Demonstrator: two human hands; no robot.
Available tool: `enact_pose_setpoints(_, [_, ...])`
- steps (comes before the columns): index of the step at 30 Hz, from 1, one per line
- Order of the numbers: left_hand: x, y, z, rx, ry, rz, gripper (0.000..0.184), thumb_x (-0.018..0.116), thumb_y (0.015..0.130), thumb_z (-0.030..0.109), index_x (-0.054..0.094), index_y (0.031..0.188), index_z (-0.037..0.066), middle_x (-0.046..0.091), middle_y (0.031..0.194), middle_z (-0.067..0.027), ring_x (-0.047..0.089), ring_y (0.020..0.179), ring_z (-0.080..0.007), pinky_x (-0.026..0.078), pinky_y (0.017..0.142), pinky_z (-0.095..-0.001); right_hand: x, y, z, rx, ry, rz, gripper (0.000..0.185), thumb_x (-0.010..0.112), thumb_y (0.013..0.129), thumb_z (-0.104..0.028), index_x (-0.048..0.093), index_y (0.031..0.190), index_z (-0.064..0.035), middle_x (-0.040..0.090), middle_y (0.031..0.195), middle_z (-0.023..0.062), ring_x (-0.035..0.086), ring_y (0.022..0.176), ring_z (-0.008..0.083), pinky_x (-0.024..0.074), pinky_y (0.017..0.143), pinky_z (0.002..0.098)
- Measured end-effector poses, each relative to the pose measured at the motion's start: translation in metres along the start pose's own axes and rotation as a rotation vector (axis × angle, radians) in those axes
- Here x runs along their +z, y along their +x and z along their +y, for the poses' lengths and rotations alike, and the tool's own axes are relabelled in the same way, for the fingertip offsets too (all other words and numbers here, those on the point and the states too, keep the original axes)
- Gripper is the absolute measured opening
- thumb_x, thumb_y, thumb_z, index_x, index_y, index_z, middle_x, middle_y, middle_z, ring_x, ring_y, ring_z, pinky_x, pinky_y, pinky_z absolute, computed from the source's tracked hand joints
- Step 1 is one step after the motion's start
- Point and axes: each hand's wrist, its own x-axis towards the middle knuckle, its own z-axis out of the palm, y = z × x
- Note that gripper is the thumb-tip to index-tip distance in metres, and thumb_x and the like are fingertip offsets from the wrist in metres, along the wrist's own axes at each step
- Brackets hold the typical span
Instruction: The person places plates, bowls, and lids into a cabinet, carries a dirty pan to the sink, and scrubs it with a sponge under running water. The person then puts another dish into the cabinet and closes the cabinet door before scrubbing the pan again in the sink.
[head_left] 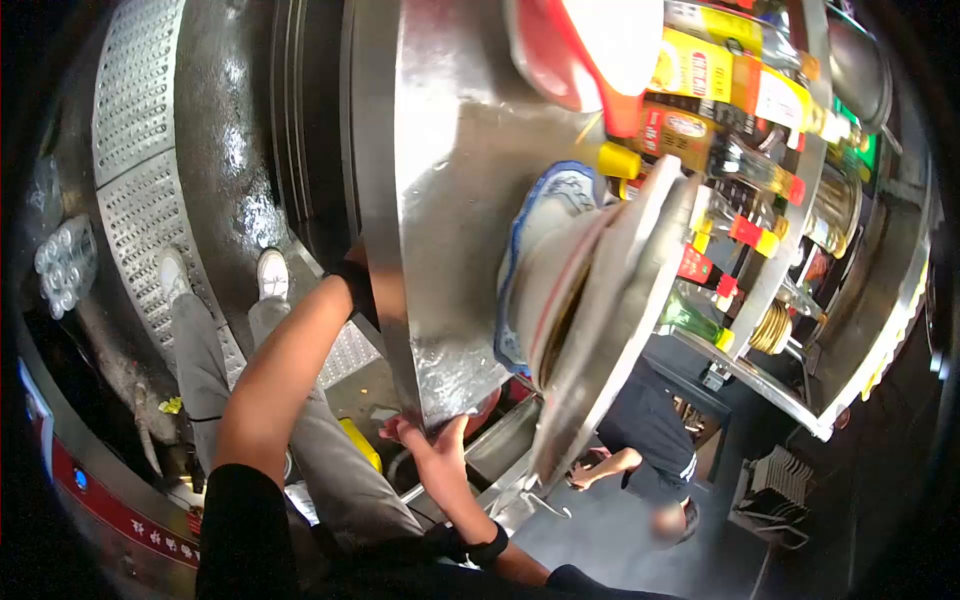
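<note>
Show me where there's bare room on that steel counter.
The steel counter is bare from the stacked dishes to the red-edged container; a smaller, wet-looking patch lies between the dishes and the right hand. Bottles crowd the side beyond the dishes.

Silver-grey sheet-metal worktop (455, 170) at my fingers (408, 432): smooth, glossy. White blue-rimmed ceramic-looking dish (570, 187): glazed, shiny. My light-grey cloth trousers (345, 460): matt. Whitish perforated floor panel (140, 90): rough.
</note>
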Motion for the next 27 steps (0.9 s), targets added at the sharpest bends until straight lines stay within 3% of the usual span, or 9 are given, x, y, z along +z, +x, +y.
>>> enact_pose_setpoints(2, [-0.01, -0.008, 0.014, 0.013, 0.072, 0.003, 0.034, 0.061, 0.076, 0.016, 0.063, 0.108, 0.005, 0.065, 0.1, -0.0219, 0.064, 0.092, -0.0335, 0.05, 0.081, -0.0383, -0.014, -0.001, -0.002, 0.098, -0.043, -0.091, 0.05, 0.055, 0.089, 0.002, 0.019, 0.123, 0.0012, 0.055, 0.109, 0.0173, 0.062, 0.089, 0.0236, 0.054, 0.083, 0.0369])
enact_pose_setpoints(6, [-0.048, -0.055, 0.06, -0.019, 0.345, 0.155, 0.032, 0.061, 0.077, 0.017, 0.064, 0.106, 0.005, 0.065, 0.099, -0.0222, 0.064, 0.09, -0.0332, 0.05, 0.08, -0.0383, -0.073, -0.025, -0.046, 0.167, -0.027, -0.235, 0.023, 0.053, 0.09, -0.01, 0.047, 0.106, 0.0052, 0.063, 0.089, 0.0154, 0.063, 0.08, 0.0201, 0.0536, 0.068, 0.0322])
enact_pose_setpoints(7, [-0.068, -0.069, 0.064, -0.459, 0.257, 0.142, 0.031, 0.062, 0.08, 0.018, 0.063, 0.108, 0.006, 0.066, 0.092, -0.0173, 0.066, 0.079, -0.0284, 0.054, 0.066, -0.0363, -0.09, -0.036, -0.059, 0.111, -0.012, -0.217, 0.022, 0.053, 0.09, -0.016, 0.052, 0.101, 0.0037, 0.064, 0.084, 0.0151, 0.063, 0.076, 0.0201, 0.053, 0.065, 0.0314])
enact_pose_setpoints(9, [-0.081, -0.113, 0.084, -0.41, 0.021, 0.412, 0.024, 0.059, 0.085, 0.017, 0.062, 0.107, 0.008, 0.065, 0.086, -0.0085, 0.064, 0.07, -0.0193, 0.053, 0.054, -0.0294, -0.119, -0.049, -0.077, 0.052, 0.328, -0.204, 0.023, 0.048, 0.094, -0.02, 0.056, 0.096, 0.0014, 0.067, 0.084, 0.0145, 0.065, 0.072, 0.02, 0.0551, 0.059, 0.0315])
enact_pose_setpoints(12, [-0.087, -0.157, 0.163, -0.357, -0.079, 0.536, 0.019, 0.057, 0.091, 0.024, 0.059, 0.104, 0.01, 0.064, 0.087, -0.0038, 0.06, 0.07, -0.0103, 0.052, 0.052, -0.0242, -0.119, -0.054, -0.114, 0.088, 0.482, -0.056, 0.029, 0.052, 0.093, -0.03, 0.052, 0.093, -0.0005, 0.064, 0.075, 0.0158, 0.062, 0.058, 0.0217, 0.0538, 0.049, 0.0315])
enact_pose_setpoints(16, [-0.032, -0.161, 0.29, -0.226, -0.22, 0.309, 0.031, 0.059, 0.091, 0.037, 0.059, 0.104, 0.009, 0.065, 0.087, -0.0043, 0.06, 0.067, -0.0104, 0.052, 0.057, -0.0245, -0.099, -0.036, -0.117, -0.013, 0.366, 0.079, 0.021, 0.056, 0.091, -0.022, 0.053, 0.086, -0.0017, 0.06, 0.066, 0.0129, 0.056, 0.047, 0.0197, 0.0477, 0.042, 0.0285])
enact_pose_setpoints(18, [-0.005, -0.144, 0.294, 0.07, 0.098, 0.271, 0.021, 0.065, 0.088, 0.018, 0.057, 0.102, 0.005, 0.065, 0.079, -0.0065, 0.061, 0.061, -0.0107, 0.048, 0.05, -0.025, -0.101, -0.029, -0.101, -0.046, 0.439, 0.11, 0.015, 0.058, 0.088, -0.015, 0.054, 0.082, -0.0022, 0.058, 0.063, 0.01, 0.054, 0.047, 0.0183, 0.0443, 0.041, 0.0282])
enact_pose_setpoints(20, [0.01, -0.132, 0.3, 0.134, 0.252, 0.368, 0.025, 0.068, 0.08, 0.015, 0.054, 0.094, 0.0, 0.064, 0.069, -0.0128, 0.065, 0.062, -0.0146, 0.047, 0.053, -0.0312, -0.099, -0.024, -0.098, -0.065, 0.606, 0.128, 0.009, 0.058, 0.085, -0.009, 0.054, 0.081, -0.0027, 0.055, 0.06, 0.0083, 0.053, 0.049, 0.0188, 0.0448, 0.046, 0.0304])
enact_pose_setpoints(27, [0.037, -0.147, 0.305, 0.336, 0.006, 0.441, 0.035, 0.065, 0.075, 0.01, 0.048, 0.103, -0.002, 0.061, 0.08, -0.0269, 0.06, 0.081, -0.0463, 0.048, 0.064, -0.0472, -0.13, -0.032, -0.068, -0.133, 0.699, 0.077, 0.008, 0.059, 0.085, -0.011, 0.058, 0.089, -0.0037, 0.061, 0.088, 0.0082, 0.055, 0.078, 0.0242, 0.0475, 0.076, 0.0386])
